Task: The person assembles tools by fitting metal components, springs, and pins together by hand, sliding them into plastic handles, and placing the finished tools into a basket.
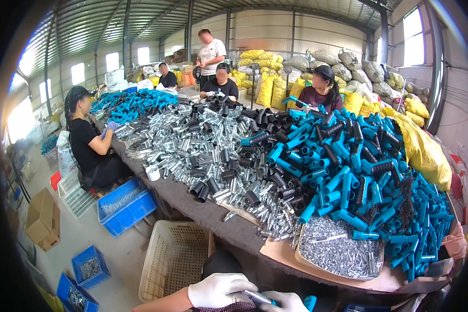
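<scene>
At the lower edge my left hand [219, 290], in a white glove, curls its fingers round a silver metal tube [256, 297]. My right hand [286, 302], gloved too, closes round a teal plastic handle [310, 302], whose end sticks out past the fingers. Tube and handle meet between the two hands; whether they are joined I cannot tell. On the table edge just beyond lies a shallow tray [299, 256] full of small metal parts. A big heap of teal handles [343, 182] with black ribbed grips rises behind it.
Silver and black tubes [192, 135] cover the middle of the long table [192, 200]. A beige crate [177, 255] and blue bins [127, 205] stand on the floor to the left. Several co-workers are around the table, one seated at its left side [91, 143]. Yellow sacks [421, 151] border the right.
</scene>
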Motion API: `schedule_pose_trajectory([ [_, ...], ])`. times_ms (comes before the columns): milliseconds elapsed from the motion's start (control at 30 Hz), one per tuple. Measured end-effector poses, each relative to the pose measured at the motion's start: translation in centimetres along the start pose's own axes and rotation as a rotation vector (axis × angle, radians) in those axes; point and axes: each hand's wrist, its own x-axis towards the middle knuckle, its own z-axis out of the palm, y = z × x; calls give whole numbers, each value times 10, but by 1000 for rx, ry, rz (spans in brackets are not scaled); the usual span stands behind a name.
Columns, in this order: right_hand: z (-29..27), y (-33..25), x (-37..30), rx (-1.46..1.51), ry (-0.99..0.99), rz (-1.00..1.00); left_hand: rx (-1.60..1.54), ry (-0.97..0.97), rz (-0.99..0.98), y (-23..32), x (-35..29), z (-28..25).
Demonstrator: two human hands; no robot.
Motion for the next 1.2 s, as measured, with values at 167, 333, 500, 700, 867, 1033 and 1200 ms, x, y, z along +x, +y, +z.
schedule_pose_trajectory([
  [167, 6, 8, 6, -124, 110, -153, -19, 6, -96, 0, -2, 8],
  [333, 21, -1, 8, -685, 350, -196, -342, 99, -645, -26, -10, 31],
  [500, 16, 7, 8, -565, 363, -215, -19, 48, -189, -14, -2, 10],
  [700, 12, 9, 6, -364, 328, -255, 8, -43, -77, -23, -3, 6],
  [867, 21, 10, 9, -688, 361, -230, -82, -114, -484, -23, -4, 12],
  [1033, 27, 20, 8, -673, 401, -307, -126, -147, -561, -24, -8, 15],
  [1200, 19, 20, 7, -515, 334, -267, -65, -81, -347, -15, -9, 16],
])
